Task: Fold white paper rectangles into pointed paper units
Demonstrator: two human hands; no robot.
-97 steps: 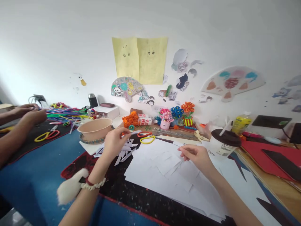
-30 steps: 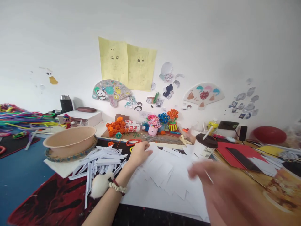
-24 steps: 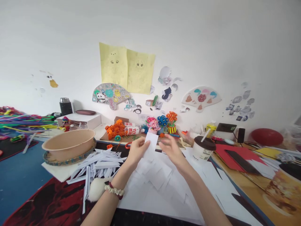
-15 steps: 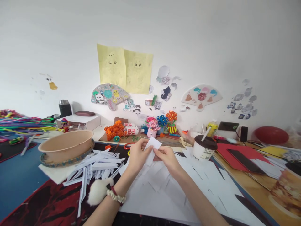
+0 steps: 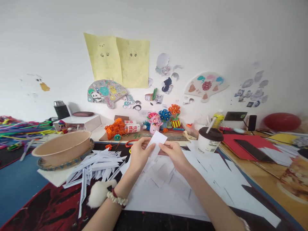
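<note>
Both hands pinch one small white paper slip

The left hand [image 5: 139, 154] and right hand [image 5: 175, 154] close fingertips on the flat, rectangular paper slip [image 5: 157, 141] above loose matte white paper pieces [image 5: 166, 179].

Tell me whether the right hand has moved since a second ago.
Yes, the right hand moved from in front of the cup leftward onto the paper slip.

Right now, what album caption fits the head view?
Left hand and right hand hold a paper slip over scattered sheets near a cup.
</note>
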